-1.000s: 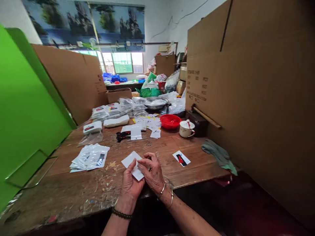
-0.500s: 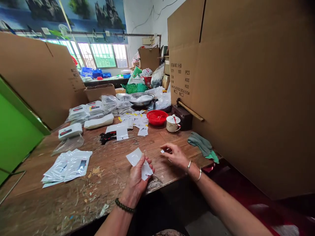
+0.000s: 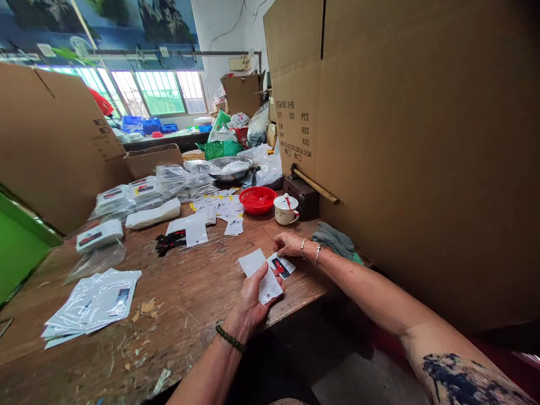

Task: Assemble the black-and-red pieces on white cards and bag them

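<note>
The left hand (image 3: 252,295) pinches a flat white plastic pouch (image 3: 258,269) over the near edge of the worn wooden desk (image 3: 185,292). Just beside it, the right hand (image 3: 289,244) sets its fingers on a small white card printed red and black (image 3: 282,266) — whether they grip it is unclear. A grey-green cloth (image 3: 337,239) lies behind that wrist.

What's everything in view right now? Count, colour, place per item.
wooden table: one, brown, scuffed, foreground
cardboard panels: at least two, brown, upright right and left
pouch pile: one, clear-white, table's left
packet stacks: several, white, left rear
black-red parts: one cluster, table middle
red bowl: one, red, table rear
lidded cup: one, white, right of the bowl
metal basin: one, silver, behind the bowl
cloth: one, grey-green, by the right panel
printed card: one, white with red-black print, near edge
white pouch: one, white, in the left hand
left hand: holds the pouch; dark bead bracelet
right hand: fingertips at the card, grip unclear; two silver bangles
</note>
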`<act>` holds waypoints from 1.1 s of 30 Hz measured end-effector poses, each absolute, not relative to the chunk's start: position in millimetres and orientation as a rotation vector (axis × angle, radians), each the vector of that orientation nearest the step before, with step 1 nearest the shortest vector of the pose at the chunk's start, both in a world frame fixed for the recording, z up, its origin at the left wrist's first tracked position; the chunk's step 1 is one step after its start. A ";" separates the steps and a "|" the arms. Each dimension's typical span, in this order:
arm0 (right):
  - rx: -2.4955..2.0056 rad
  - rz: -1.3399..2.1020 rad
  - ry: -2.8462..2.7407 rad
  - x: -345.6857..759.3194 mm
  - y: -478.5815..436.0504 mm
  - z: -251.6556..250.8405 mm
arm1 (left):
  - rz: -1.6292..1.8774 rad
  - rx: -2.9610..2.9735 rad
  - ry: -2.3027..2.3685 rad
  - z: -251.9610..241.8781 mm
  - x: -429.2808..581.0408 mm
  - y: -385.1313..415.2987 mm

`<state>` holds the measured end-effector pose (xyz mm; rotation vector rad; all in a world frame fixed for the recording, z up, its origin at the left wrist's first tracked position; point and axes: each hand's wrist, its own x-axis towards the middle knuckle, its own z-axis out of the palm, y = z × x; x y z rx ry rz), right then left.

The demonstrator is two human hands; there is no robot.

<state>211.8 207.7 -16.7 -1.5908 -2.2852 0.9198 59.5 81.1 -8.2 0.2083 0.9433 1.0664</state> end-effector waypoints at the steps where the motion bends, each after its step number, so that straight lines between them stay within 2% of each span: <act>1: -1.606 0.933 -2.290 211.1 209.0 -16.1 | 1.065 0.205 0.945 -8.3 59.1 81.5; 12: -1.749 0.895 -2.199 203.6 200.4 -13.9 | 1.036 0.185 0.890 -14.4 54.9 82.0; 18: -1.776 1.084 -2.107 211.0 184.6 -19.9 | 1.008 0.222 0.878 -12.1 54.4 81.7; 27: -1.529 1.101 -2.085 194.4 142.8 -26.1 | 1.043 0.135 0.775 -31.7 47.6 70.4; 29: -1.495 1.078 -1.935 193.9 142.4 -26.5 | 1.137 0.072 0.755 -36.0 32.6 69.8; 33: -1.264 1.357 -1.902 181.1 125.0 -12.9 | 1.373 -0.061 0.701 -26.2 -10.0 56.2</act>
